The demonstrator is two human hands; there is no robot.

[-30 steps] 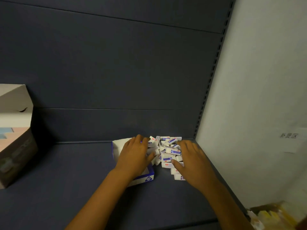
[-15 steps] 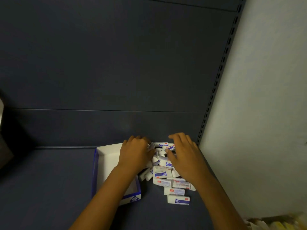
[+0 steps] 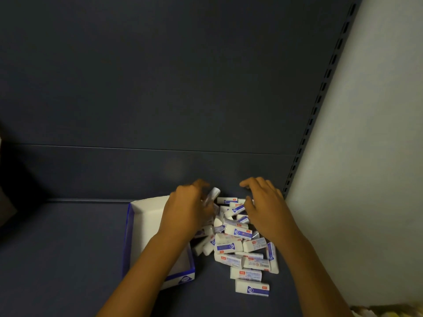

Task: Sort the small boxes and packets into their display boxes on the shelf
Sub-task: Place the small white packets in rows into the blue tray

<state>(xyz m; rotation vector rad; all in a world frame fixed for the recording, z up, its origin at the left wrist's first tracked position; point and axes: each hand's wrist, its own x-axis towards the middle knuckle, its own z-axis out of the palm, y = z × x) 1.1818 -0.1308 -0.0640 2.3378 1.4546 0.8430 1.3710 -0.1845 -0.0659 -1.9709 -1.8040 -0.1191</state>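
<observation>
A loose pile of small white boxes (image 3: 238, 244) with blue and red print lies on the dark shelf, to the right of an open display box (image 3: 127, 236) with blue walls and a white inside. My left hand (image 3: 188, 210) reaches across the display box's right side to the back of the pile and pinches one small box (image 3: 214, 193), blurred and raised a little. My right hand (image 3: 263, 205) hovers over the pile's right rear with its fingers spread and loosely curved, holding nothing. My left forearm hides part of the display box.
The dark blue shelf floor (image 3: 57, 259) runs out to the left. A back panel (image 3: 160, 88) closes the shelf behind. A slotted upright (image 3: 320, 99) and a white side wall (image 3: 366, 156) close it on the right. Yellowish items (image 3: 380, 311) show at the bottom right.
My left hand has lifted one small box from the back of the pile. My right hand's fingers have risen off the pile. The view has swung right, so the cardboard box at left is gone.
</observation>
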